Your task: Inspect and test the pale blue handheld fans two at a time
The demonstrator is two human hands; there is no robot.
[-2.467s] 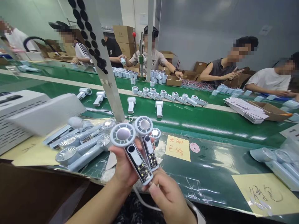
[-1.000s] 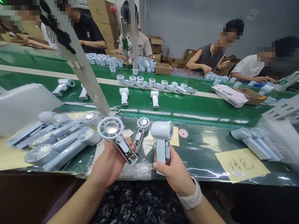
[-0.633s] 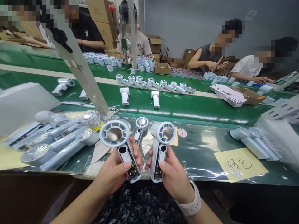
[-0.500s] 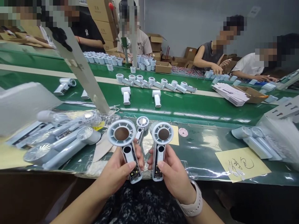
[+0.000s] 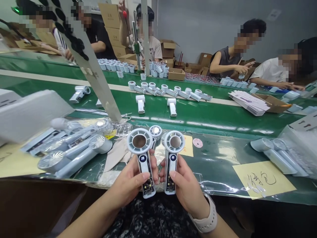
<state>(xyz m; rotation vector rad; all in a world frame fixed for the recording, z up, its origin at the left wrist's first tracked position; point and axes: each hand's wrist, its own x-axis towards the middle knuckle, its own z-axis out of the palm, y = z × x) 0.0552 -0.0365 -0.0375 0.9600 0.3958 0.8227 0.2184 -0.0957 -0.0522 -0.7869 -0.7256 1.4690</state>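
Note:
My left hand [image 5: 132, 175] grips a handheld fan [image 5: 143, 162] upright by its clear handle, with circuitry visible inside. Its small round screen is lit and reads 20. My right hand [image 5: 184, 185] holds a second, matching fan [image 5: 171, 162] beside it, and its screen is also lit. Both ring-shaped fan heads face up toward me, a little apart. Just behind them, a third fan [image 5: 155, 131] lies on the mat, partly hidden by the first two. A pile of pale blue fans [image 5: 74, 150] lies to the left of my hands.
A metal upright [image 5: 99, 81] stands behind the pale blue pile. White fans [image 5: 170, 92] stand in rows on the green conveyor belt [image 5: 210, 119]. More bagged fans [image 5: 279, 158] lie to the right, near a yellow note [image 5: 262, 180]. Co-workers sit across the belt.
Both fans now stand side by side with their fronts toward me. Their screens, dark before, are lit. The right-hand fan has turned from its earlier sideways position.

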